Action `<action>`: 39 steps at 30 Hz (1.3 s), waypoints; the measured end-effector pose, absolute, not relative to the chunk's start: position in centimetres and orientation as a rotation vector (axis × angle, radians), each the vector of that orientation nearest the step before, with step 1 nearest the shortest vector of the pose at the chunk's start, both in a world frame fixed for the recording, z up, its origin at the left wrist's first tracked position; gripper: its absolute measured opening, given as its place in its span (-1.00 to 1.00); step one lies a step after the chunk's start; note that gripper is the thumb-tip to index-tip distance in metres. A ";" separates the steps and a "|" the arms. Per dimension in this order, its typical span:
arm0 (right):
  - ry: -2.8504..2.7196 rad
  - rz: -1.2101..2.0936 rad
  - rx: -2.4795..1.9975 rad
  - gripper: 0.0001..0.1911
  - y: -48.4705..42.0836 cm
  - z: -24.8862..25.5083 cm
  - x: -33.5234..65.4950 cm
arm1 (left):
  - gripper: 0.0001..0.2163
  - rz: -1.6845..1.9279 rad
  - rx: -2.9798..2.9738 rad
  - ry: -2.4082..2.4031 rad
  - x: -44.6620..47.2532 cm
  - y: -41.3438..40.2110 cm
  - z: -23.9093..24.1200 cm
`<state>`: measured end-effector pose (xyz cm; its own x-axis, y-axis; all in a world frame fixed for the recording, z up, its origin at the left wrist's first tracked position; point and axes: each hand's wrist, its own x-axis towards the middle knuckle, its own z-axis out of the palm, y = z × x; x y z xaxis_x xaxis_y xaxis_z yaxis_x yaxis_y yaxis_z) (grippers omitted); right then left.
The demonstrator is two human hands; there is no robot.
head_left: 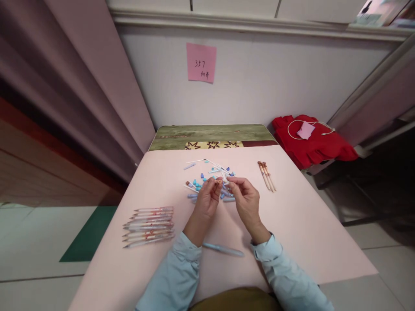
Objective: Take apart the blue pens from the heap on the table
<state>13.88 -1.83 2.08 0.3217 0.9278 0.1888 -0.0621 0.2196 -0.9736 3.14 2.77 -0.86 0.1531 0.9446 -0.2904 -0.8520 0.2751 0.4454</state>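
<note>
Both hands meet over the middle of the pink table [292,233]. My left hand [207,199] pinches a small brown pen piece [219,182] at its fingertips. Close to that piece, my right hand [246,198] has its fingers closed in a pinch on something I cannot make out. Under and behind the hands lies a scatter of blue caps and white pen parts [207,172]. A light blue pen barrel [223,249] lies between my forearms near the table's front.
A row of several assembled pens [149,226] lies at the left of the table. Two or three brown-tipped pens [266,175] lie at the right. A red cloth with a cord [311,140] sits beyond the table's right corner. A pink note [201,62] hangs on the wall.
</note>
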 end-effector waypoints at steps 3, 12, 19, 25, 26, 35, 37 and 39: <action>-1.021 0.777 -1.149 -0.85 -1.6 2.0 13.8 | -0.97 1.267 0.221 0.548 3.3 2.5 -0.8; -1.255 0.527 -1.193 -0.88 -1.6 1.5 14.2 | -0.78 1.298 0.337 0.527 3.3 2.5 -1.1; -1.044 0.766 -1.146 -0.80 -1.2 0.6 14.6 | -0.75 1.282 0.367 0.525 3.3 2.4 -0.8; -1.005 0.811 -1.141 -0.80 -1.3 1.6 14.3 | -0.83 1.230 0.294 0.507 3.4 2.1 -1.0; -0.999 0.836 -1.140 -0.79 -1.3 1.8 14.3 | -0.86 1.227 0.278 0.508 3.4 2.1 -1.0; -0.990 0.658 -1.348 -0.71 -0.2 1.1 18.9 | -0.82 1.266 0.017 0.447 1.0 3.9 0.3; -1.025 0.573 -1.457 -0.71 -0.1 0.1 20.0 | -0.79 1.292 0.033 0.432 0.3 4.3 0.3; -1.090 0.492 -1.567 -0.72 -0.1 -0.7 20.5 | -0.79 1.325 0.072 0.430 -0.2 4.7 0.3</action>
<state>20.47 -0.12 -0.74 0.4885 0.8406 0.2339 0.3813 0.0354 -0.9238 -0.24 4.72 0.25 0.1770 0.9485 -0.2629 -0.9222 0.2531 0.2923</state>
